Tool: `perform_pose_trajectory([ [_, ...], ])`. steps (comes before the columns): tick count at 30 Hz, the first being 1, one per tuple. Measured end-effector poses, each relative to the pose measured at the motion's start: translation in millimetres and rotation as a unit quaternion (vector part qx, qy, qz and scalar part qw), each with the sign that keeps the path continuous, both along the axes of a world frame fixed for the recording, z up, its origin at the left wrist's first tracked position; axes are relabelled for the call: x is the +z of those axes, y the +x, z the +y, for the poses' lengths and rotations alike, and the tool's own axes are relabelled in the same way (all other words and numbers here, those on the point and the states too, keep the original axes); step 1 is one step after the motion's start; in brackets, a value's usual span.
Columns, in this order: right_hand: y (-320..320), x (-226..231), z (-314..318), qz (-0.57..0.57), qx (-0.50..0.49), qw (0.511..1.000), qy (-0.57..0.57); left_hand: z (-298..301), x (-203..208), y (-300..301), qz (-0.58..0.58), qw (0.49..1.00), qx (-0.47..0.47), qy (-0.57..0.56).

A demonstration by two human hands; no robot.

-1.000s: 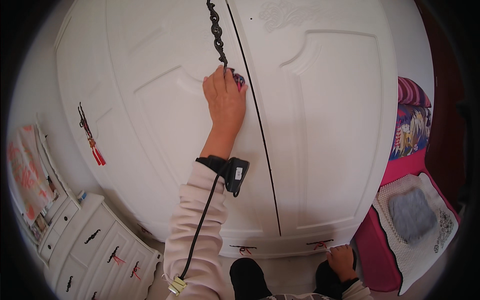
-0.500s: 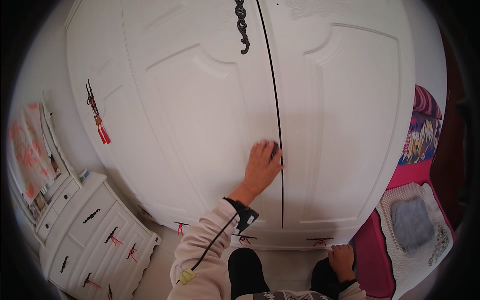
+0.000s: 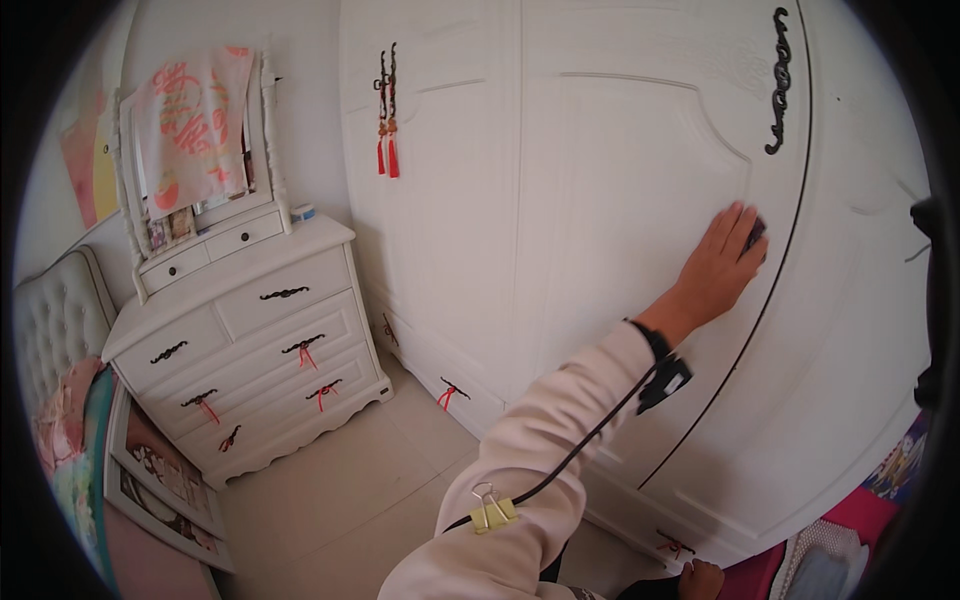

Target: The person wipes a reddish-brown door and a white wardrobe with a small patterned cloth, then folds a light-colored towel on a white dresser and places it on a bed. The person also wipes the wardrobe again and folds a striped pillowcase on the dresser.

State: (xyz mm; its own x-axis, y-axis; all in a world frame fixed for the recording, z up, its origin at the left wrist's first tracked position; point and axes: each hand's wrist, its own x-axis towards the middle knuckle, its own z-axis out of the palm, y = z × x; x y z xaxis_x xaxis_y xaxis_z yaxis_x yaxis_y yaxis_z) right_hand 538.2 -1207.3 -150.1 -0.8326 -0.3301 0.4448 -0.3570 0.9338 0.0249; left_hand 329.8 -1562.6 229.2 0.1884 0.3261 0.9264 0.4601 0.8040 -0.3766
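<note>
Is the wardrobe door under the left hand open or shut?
Shut: the wardrobe door, against which the left hand holds a small dark object, meets the neighbouring door along a thin dark seam.

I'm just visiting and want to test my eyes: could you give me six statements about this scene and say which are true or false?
1. The left hand is at the white wardrobe. True.
2. The left hand has nothing in it. False: it has a small dark item against the white wardrobe.
3. A white chest of drawers stands to the left of the white wardrobe. True.
4. Its ribbons are blue. False: the ribbons are red.
5. Both hands are up on the white wardrobe. False: the right hand is low, at the picture's bottom edge.
6. A yellow clip is on the left sleeve. True.
</note>
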Motion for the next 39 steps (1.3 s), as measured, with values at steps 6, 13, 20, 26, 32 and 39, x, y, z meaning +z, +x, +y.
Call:
perform_pose_trajectory([
  [6,0,10,-6,0.013,0.02,0.999,-0.029,-2,72,-8,-0.006,0.996,-0.009,0.089],
  [13,2,-2,-8,-0.047,-0.038,0.995,-0.079,-10,-6,-8,-0.057,0.996,0.007,0.074],
  [20,7,2,-12,-0.017,-0.02,0.996,-0.081,-26,-112,7,-0.122,0.992,0.038,0.004],
  [26,0,-9,-1,-0.036,-0.015,0.998,-0.042,-36,-177,11,-0.24,0.966,0.064,-0.067],
  [32,-24,-24,17,-0.091,0.115,0.986,0.074,-43,-171,17,-0.169,0.98,0.045,-0.1],
  [39,-16,14,-6,-0.333,0.09,0.923,0.168,-39,-151,8,-0.143,0.987,0.02,-0.068],
])
